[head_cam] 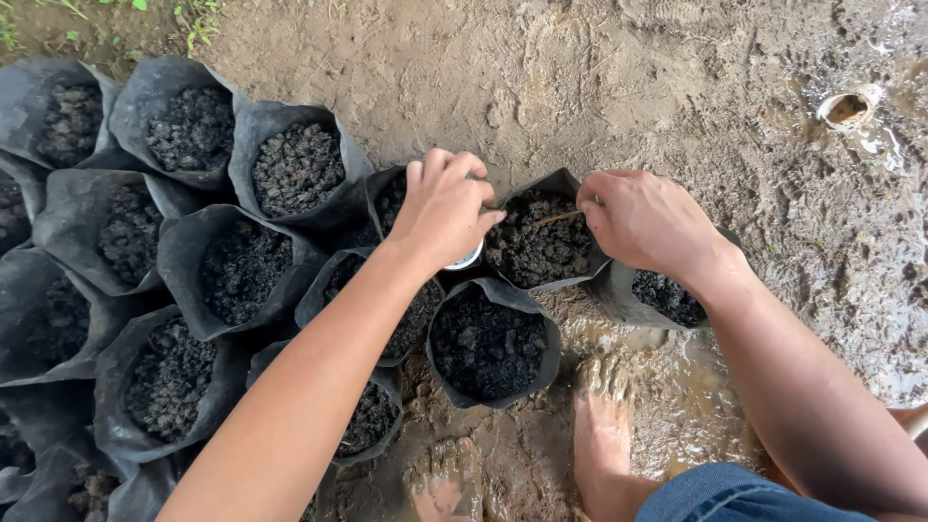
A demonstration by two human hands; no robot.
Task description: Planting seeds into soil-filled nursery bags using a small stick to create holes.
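My left hand [443, 208] is closed around a small white cup [468, 259], of which only the rim shows under my fingers, held over the black soil-filled grow bags. My right hand [646, 217] pinches a thin brown stick [555, 218] whose tip rests on the soil of one black bag [537, 242] between my two hands. Another filled bag [489, 344] stands just below it, nearer to me. A further bag [650, 293] sits partly hidden under my right wrist.
Several black soil-filled bags [193, 271] stand packed together on the left. The ground [677, 87] is wet mud. My bare muddy feet [601, 425] rest at the bottom. A broken pale shell-like object [849, 106] lies at the upper right.
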